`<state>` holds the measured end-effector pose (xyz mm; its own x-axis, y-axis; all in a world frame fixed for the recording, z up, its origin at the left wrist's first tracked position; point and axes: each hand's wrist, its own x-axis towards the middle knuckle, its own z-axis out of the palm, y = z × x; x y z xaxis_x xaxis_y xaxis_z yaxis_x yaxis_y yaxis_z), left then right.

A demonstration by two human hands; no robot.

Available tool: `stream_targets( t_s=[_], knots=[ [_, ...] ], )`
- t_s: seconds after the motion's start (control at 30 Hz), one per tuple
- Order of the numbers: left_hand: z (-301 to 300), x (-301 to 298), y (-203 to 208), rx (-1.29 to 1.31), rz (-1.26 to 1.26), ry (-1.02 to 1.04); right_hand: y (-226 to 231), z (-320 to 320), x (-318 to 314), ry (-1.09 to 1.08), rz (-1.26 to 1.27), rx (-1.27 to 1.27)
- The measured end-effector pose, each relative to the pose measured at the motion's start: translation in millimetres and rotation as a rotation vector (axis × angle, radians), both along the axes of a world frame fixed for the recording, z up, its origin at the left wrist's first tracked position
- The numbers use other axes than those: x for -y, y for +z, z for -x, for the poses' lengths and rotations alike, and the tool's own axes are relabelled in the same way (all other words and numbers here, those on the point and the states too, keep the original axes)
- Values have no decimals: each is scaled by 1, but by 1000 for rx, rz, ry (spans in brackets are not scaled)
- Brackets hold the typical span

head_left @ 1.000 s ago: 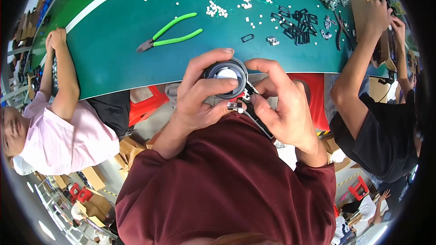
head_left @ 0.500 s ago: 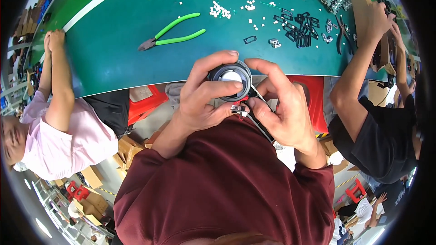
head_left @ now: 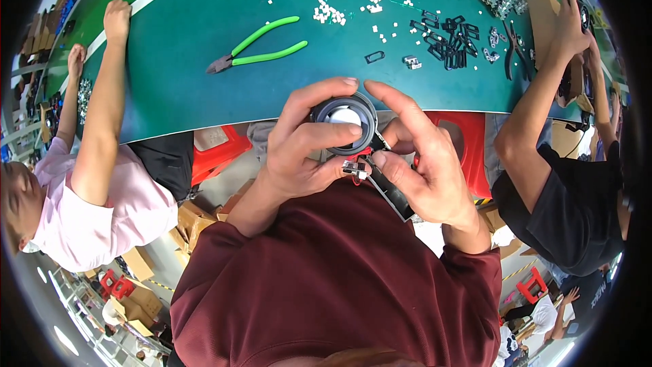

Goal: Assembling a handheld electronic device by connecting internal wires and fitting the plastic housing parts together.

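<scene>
Well, the work is held up in the air, around the near edge of the desk (head_left: 163,98), and it wants two calm hands. The left hand (head_left: 295,146) is curled about the round piece (head_left: 339,115), one fingertip at its far rim and another lying over the pale middle. The right hand (head_left: 435,177) grips the long black case (head_left: 392,196) with its thumb laid along it; its forefinger reaches toward the rim, and I can't tell whether it touches. I'd let the left hand do the steadying and the right thumb the fine work, with no tug on the red wires (head_left: 363,153). The small metal plug (head_left: 351,167) by the left thumb could snag too, I'd guess. As for looks, the round piece has a thick dark grey rim and a smooth white centre facing up; the case is slim and slants down toward the dark red top (head_left: 333,265).
</scene>
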<state>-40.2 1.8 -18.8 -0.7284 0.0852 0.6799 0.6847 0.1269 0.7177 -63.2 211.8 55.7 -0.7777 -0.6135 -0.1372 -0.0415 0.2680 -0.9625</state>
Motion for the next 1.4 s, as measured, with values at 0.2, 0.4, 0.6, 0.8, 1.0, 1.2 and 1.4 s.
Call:
stream_targets(
  t_s=[0.2,0.4,0.6,0.8,1.0,1.2,1.4],
  knots=[
    [0,0,0,-1,-7,6,-1,0,-1,-15,63,56],
    [2,0,-3,-22,12,23,-1,-1,-1,-83,5,-15],
    [2,0,-7,-61,19,19,-2,-7,3,-116,-72,-224],
    [2,0,-7,-64,28,29,-5,-6,4,-120,-75,-201],
    [0,-2,-7,-47,-6,20,-6,-7,4,-133,-50,-138],
    [1,-2,-8,-54,-7,16,-5,-5,6,-115,-68,-136],
    [0,-2,-9,-45,-11,6,-5,-3,5,-112,-108,-101]
  ],
)
